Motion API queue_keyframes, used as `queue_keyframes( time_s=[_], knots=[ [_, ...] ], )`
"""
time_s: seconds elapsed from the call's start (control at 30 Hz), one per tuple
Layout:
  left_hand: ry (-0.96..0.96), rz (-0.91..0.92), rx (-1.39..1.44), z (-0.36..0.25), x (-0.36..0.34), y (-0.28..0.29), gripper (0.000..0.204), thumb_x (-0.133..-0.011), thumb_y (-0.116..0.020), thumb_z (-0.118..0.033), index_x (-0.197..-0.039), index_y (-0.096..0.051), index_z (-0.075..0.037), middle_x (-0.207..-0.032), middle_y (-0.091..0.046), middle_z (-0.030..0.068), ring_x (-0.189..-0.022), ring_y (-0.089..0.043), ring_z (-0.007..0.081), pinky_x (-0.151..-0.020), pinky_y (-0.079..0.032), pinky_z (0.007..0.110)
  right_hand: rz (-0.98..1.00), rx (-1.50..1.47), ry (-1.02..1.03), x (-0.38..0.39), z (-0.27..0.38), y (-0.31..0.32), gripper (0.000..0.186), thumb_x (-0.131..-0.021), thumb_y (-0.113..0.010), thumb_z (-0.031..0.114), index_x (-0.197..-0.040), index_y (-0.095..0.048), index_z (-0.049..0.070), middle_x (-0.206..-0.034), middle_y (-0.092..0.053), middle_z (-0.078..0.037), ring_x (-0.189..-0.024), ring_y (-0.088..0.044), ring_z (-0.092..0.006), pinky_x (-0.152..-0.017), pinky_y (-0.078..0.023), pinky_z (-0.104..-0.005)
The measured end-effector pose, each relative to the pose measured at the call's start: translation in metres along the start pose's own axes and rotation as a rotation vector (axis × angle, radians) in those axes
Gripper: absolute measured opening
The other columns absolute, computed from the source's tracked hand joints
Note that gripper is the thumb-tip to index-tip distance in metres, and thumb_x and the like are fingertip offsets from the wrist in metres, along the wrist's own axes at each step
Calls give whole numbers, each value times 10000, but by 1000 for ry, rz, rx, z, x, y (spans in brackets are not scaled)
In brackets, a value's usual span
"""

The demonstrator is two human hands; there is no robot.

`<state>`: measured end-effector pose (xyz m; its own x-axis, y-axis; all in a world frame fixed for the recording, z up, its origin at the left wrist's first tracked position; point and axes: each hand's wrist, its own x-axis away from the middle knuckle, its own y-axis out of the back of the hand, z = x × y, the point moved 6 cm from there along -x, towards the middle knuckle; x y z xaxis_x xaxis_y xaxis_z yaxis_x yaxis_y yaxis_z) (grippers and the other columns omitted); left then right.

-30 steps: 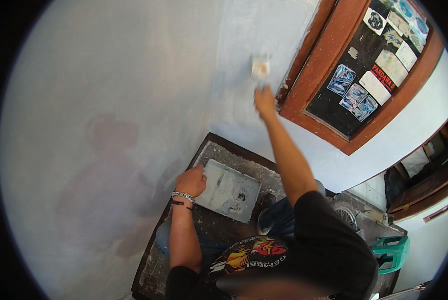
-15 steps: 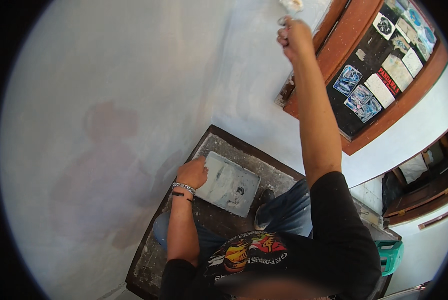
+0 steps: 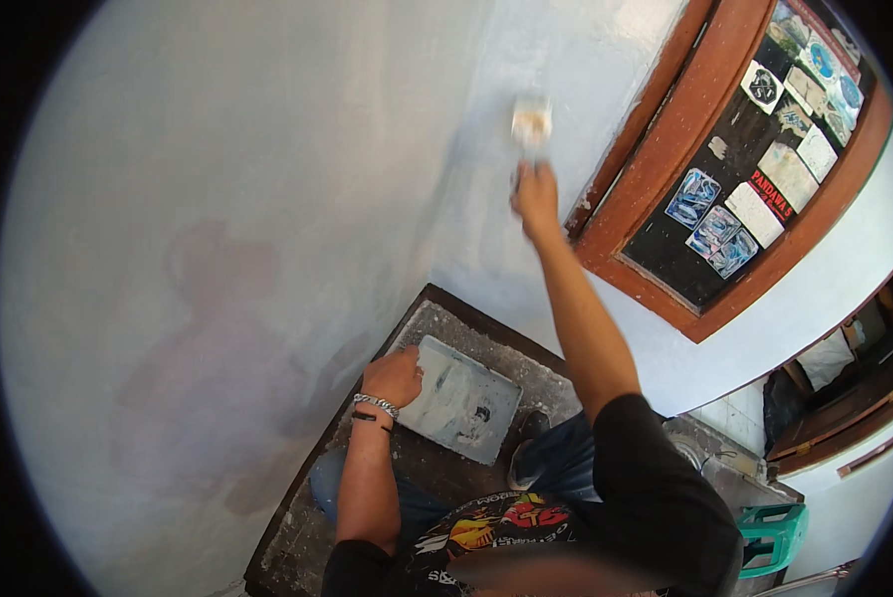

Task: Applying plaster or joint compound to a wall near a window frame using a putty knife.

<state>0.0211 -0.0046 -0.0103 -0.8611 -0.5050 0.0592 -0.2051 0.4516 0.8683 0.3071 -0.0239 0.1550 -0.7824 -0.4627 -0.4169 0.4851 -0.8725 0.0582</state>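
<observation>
Right fingers (image 3: 523, 189): wrapped firmly round the handle of the brush (image 3: 532, 121).
Left fingers (image 3: 414, 374): clenched over the rim of the tray (image 3: 454, 400), near its upper left corner; their undersides are hidden from me.
Brush: up by the wall (image 3: 511, 50), between the room's corner and the red-brown frame (image 3: 680, 129). Its pale head is blurred, and I can't tell whether it presses the wall or sits just off it.
Line of reach: the head lies straight beyond the right knuckles, away from the body; the handle runs on almost in line with the forearm.
Nearer hand: the right, plainly; the left is well apart, lower and further left.
Tray: flat on the ledge (image 3: 471, 332), below the brush and to its left, long sides sloping from upper left to lower right, grey smears inside.
Beside the tray: a shoe (image 3: 534, 426), just off its right edge.
Behind the right elbow: a green stool (image 3: 773, 539).
</observation>
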Motion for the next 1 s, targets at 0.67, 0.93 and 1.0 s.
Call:
queue_keyframes(
  time_s=[0.67,0.93,1.0],
  knots=[
    [-39,-15,18,0,-6,-4,223,-823,-551,-210,-935,-547,-18,-878,-642,175,-856,-614,351,-714,-472,476,255,-750,-284,-127,149,-68,128,-831,-330,4,-768,-433,46,-563,-400,-9,-421,-341,-71,-337,-275,-182],
    [-77,-32,9,-2,-12,-10,228,-831,-546,-221,-967,-549,-38,-885,-647,165,-852,-620,345,-708,-475,479,74,-320,-21,-160,187,-16,91,-817,-437,48,-734,-475,55,-590,-458,-48,-397,-360,-113,-331,-233,-247],
    [-55,-30,21,6,-13,-10,225,-828,-548,-221,-957,-550,-37,-882,-645,168,-849,-619,346,-708,-475,476,-11,-203,-82,-122,124,-27,152,-825,-455,95,-680,-490,68,-520,-431,-31,-356,-351,-128,-320,-247,-276]
  ],
)
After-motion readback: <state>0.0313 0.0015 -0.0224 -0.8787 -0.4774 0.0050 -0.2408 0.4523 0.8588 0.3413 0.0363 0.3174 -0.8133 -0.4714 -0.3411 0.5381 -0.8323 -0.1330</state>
